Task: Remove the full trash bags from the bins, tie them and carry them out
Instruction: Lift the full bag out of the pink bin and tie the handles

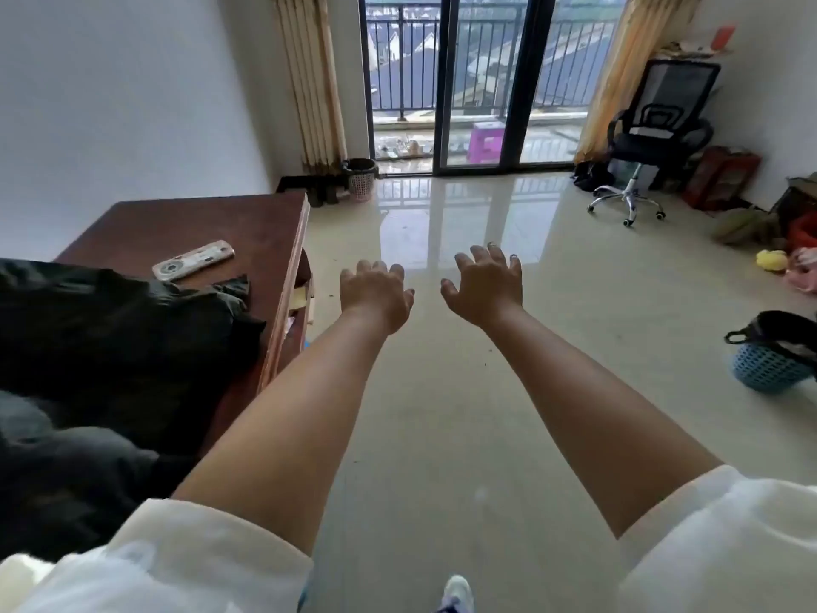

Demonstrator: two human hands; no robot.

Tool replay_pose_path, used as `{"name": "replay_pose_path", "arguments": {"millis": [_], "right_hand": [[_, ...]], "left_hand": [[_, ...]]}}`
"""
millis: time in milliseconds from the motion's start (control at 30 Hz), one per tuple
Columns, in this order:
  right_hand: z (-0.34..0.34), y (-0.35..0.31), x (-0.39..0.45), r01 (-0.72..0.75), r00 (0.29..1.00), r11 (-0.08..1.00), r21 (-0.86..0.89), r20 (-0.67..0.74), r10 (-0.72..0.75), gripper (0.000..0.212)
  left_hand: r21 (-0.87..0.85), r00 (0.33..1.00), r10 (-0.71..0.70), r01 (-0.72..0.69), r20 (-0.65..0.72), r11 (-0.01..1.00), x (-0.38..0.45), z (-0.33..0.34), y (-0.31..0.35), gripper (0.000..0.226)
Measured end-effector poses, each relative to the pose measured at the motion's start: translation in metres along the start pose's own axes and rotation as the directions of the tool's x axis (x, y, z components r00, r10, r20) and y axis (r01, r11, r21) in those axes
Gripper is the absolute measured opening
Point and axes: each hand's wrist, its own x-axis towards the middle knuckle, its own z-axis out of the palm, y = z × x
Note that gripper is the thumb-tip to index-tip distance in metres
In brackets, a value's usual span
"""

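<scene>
My left hand [376,294] and my right hand [486,285] are stretched out in front of me over the tiled floor, palms down, fingers spread, holding nothing. A blue mesh bin [767,369] lined with a black trash bag [773,327] stands on the floor at the right edge, well right of my right hand. A pink mesh bin [361,183] with a dark liner stands far ahead by the curtain, beside the balcony door. A large black bag or cloth [110,329] lies at my left, on the end of the wooden table.
A dark wooden table [185,227] with a white remote [193,260] stands at the left. A black office chair [654,134] and clutter, boxes and toys line the right wall. Glass balcony doors [482,81] are ahead. Glossy floor [442,391] lies between.
</scene>
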Motion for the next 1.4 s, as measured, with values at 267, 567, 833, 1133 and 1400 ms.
{"name": "replay_pose_path", "arguments": {"millis": [267, 567, 833, 1133, 1400], "right_hand": [[0.077, 0.025, 0.161, -0.035, 0.992, 0.999, 0.031, 0.119, 0.031, 0.053], [0.148, 0.029, 0.358, -0.061, 0.956, 0.998, 0.03, 0.29, 0.049, 0.05], [0.22, 0.001, 0.559, -0.025, 0.938, 1.0, -0.004, 0.344, 0.025, 0.049], [0.281, -0.049, 0.805, -0.094, 0.908, 0.996, 0.014, 0.41, 0.079, 0.048], [0.364, -0.059, 1.031, -0.07, 0.882, 0.998, -0.003, 0.467, 0.063, 0.044]], "left_hand": [[-0.052, 0.991, -0.049, 0.056, 0.122, 0.997, 0.166, 0.06, -0.031, 0.046], [-0.038, 0.95, -0.062, 0.077, 0.307, 0.996, 0.361, 0.113, -0.065, 0.047], [-0.063, 0.94, -0.087, 0.114, 0.33, 0.992, 0.556, 0.171, -0.136, 0.046], [-0.077, 0.92, -0.08, 0.118, 0.382, 0.99, 0.8, 0.206, -0.232, 0.046], [-0.056, 0.89, -0.117, 0.157, 0.441, 0.986, 1.01, 0.268, -0.301, 0.046]]}}
